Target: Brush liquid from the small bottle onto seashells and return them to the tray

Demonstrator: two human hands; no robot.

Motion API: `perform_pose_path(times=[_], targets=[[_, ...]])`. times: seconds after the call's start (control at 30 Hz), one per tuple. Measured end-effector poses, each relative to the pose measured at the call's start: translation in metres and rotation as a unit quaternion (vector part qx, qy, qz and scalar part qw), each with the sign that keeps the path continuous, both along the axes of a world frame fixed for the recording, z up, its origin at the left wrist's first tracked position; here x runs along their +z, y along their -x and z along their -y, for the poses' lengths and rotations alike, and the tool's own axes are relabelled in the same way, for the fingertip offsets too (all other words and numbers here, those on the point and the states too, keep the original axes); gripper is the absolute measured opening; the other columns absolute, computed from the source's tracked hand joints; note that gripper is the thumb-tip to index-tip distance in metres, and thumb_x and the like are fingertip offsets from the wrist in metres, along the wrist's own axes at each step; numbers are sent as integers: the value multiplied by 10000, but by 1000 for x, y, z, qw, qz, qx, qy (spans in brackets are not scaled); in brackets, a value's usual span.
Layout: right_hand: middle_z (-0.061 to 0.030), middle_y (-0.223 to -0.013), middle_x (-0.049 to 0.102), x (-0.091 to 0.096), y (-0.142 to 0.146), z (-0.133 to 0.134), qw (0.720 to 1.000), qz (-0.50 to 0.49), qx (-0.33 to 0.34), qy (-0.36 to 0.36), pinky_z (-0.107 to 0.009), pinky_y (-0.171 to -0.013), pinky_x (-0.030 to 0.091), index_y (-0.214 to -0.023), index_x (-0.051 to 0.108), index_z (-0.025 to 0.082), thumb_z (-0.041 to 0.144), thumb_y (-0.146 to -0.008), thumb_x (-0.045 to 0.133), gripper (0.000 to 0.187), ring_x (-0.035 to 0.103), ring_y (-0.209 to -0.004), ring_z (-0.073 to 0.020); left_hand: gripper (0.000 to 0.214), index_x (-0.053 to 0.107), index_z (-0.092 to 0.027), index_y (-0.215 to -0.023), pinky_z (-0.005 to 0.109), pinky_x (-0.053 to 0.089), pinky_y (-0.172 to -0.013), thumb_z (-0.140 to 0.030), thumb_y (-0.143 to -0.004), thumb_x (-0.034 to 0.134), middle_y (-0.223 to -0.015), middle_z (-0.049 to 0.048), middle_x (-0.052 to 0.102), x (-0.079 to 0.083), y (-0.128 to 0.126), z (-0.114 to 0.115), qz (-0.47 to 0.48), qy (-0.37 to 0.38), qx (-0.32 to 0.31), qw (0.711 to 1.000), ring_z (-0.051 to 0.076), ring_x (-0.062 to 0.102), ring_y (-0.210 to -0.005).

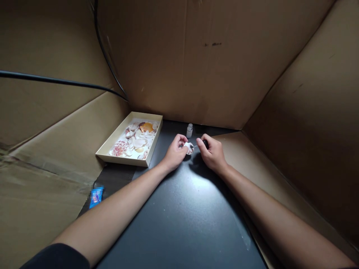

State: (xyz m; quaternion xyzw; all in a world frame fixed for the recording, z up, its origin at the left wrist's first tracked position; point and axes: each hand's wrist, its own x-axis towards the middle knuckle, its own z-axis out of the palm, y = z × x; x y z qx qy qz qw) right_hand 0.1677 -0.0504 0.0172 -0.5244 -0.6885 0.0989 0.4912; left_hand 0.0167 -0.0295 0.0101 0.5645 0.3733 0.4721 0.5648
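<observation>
Between the thumb and fingers of my left hand [176, 152] is a seashell [189, 148], pale with dark reddish-brown markings. Just to its right, my right hand [212, 151] is closed around a small black-handled applicator [205, 144]. Its thin, light shaft points left at the shell; I cannot tell whether the tip touches it. A small clear bottle [190, 131] with a white label stands upright behind the shell, with no cap visible on its neck. Both hands are over the far part of the dark table.
A shallow cream tray [122, 161] holding several shells sits left of my hands. Near my left forearm lies a blue packet [96, 197]. Cardboard walls [179, 74] enclose the dark table [182, 224] at the back and sides. A black cable [61, 80] runs along the left wall.
</observation>
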Motion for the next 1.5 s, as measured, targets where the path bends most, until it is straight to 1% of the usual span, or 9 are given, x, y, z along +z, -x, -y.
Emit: perform_pose_path(times=[0.33,0.6,0.73,0.93,1.03,1.13,1.2,1.33,1.5], targets=[[44,-526,404,-4,-3,-4,998,-6,-58,30,-246,-529,275,-622,446,202,455,-906,464,380,368,-511,-105,188,450,-181,-875,164,364,-553,-90,-721,508,-695,-59,476,-1,0,-1,-10,-3,5,1000,44,448,-549],[44,-566,418,-1,0,-1,999,-26,-19,10,-240,-552,296,-653,432,204,438,-915,460,352,382,-539,-105,188,443,-178,-875,165,356,-539,-83,-726,507,-701,-63,468,0,0,0,-14,-2,3,1000,37,430,-527],[44,-557,411,0,1,-1,999,-7,-31,18,-247,-549,288,-656,440,205,444,-908,466,348,374,-537,-109,184,445,-178,-868,163,363,-551,-82,-726,513,-703,-62,469,1,0,1,-14,-5,6,1000,36,428,-536],[41,-559,411,1,0,-1,1000,4,-20,19,-250,-552,291,-653,430,208,443,-911,459,351,377,-539,-111,194,441,-181,-863,163,361,-547,-81,-718,523,-698,-62,472,0,0,0,-6,-6,3,1000,36,426,-534],[31,-585,444,1,0,-1,1000,1,-15,1,-250,-565,307,-661,430,209,437,-914,446,341,395,-556,-116,193,443,-183,-864,161,361,-547,-86,-720,529,-696,-62,471,1,0,0,-7,-3,0,1000,36,431,-537],[35,-560,429,0,-1,-2,999,30,-29,23,-255,-546,280,-651,430,209,447,-906,459,350,385,-537,-116,191,450,-181,-855,162,360,-552,-91,-715,545,-706,-59,471,1,0,1,-5,-6,3,1000,37,432,-551],[37,-557,423,0,-1,-2,999,24,-42,23,-255,-546,276,-650,429,208,451,-910,456,358,381,-536,-115,194,457,-177,-847,162,359,-555,-86,-706,554,-717,-54,472,1,0,0,-7,-13,8,1000,41,440,-570],[37,-578,430,0,-1,-2,1000,12,-13,5,-250,-564,297,-659,424,207,428,-913,458,339,379,-550,-111,187,461,-173,-844,161,363,-557,-66,-709,533,-720,-46,468,0,0,0,-11,-20,1,1000,50,457,-596],[35,-588,430,2,0,0,1000,-8,-8,-7,-250,-560,298,-662,427,207,415,-915,454,329,372,-551,-110,165,480,-169,-838,163,368,-563,-72,-714,529,-709,-44,469,2,0,1,-19,-21,-7,1000,56,447,-600]])
